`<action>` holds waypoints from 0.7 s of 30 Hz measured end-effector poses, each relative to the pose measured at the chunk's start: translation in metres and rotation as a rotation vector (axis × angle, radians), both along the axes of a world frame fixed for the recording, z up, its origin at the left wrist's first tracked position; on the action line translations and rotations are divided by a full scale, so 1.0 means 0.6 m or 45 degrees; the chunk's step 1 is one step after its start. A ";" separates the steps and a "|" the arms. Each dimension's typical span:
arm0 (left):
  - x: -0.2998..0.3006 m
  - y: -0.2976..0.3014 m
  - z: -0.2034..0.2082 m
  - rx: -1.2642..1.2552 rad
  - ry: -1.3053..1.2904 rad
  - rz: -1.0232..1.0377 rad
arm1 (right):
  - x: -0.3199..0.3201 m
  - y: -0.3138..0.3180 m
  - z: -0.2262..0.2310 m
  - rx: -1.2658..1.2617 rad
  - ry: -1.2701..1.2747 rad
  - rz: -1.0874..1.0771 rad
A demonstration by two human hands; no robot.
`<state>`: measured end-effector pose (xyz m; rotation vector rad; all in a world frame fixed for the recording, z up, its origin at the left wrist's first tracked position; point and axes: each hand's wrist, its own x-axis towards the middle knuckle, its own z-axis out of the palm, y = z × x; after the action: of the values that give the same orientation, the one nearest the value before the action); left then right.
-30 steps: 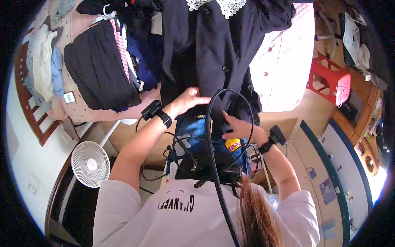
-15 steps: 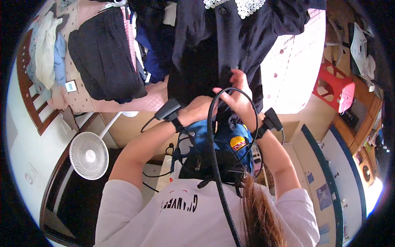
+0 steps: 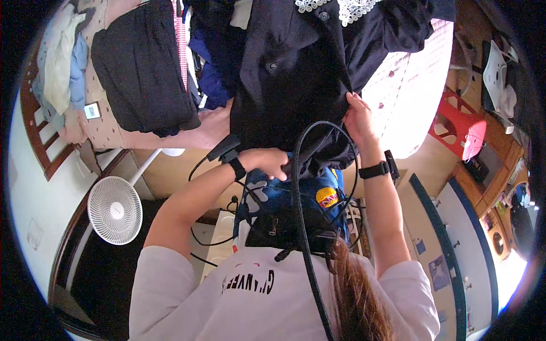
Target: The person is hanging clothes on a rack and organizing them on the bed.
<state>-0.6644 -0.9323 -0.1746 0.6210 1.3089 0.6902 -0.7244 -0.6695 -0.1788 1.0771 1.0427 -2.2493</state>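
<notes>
A black button-front garment [image 3: 290, 85] with a white lace collar [image 3: 355, 8] lies spread on the bed, its lower end hanging over the near edge. My left hand [image 3: 266, 162] is closed on the cloth near that lower end, fingers curled in. Further right and a little higher, my right hand [image 3: 359, 120] pinches the garment's right side between thumb and fingers. Both wrists carry black straps with small devices. A black cable [image 3: 297, 193] loops in front of the garment and hides part of its lower end.
A folded dark garment [image 3: 145, 74] and other clothes lie to the left on the pink bed cover [image 3: 213, 132]. Pale clothes [image 3: 60, 71] hang at the far left. A white fan [image 3: 115, 210] stands at lower left, a red stool [image 3: 459, 125] at right.
My hands have moved apart: the left drew back toward me, the right went outward to the garment's right side. The garment's front has shifted and creased.
</notes>
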 end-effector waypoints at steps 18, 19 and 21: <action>-0.190 0.013 -0.065 -0.319 1.255 1.687 | 0.037 -0.128 0.024 0.994 0.958 1.351; -0.190 0.014 -0.067 -0.353 1.242 1.669 | 0.036 -0.127 0.019 1.120 0.915 1.205; -0.191 0.017 -0.070 -0.335 1.279 1.667 | 0.026 -0.116 0.008 1.346 0.702 1.004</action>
<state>-0.7792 -0.9222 -0.2168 -0.2954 2.7318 1.2699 -0.7088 -0.7392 -0.1741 0.1640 2.4760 -1.2774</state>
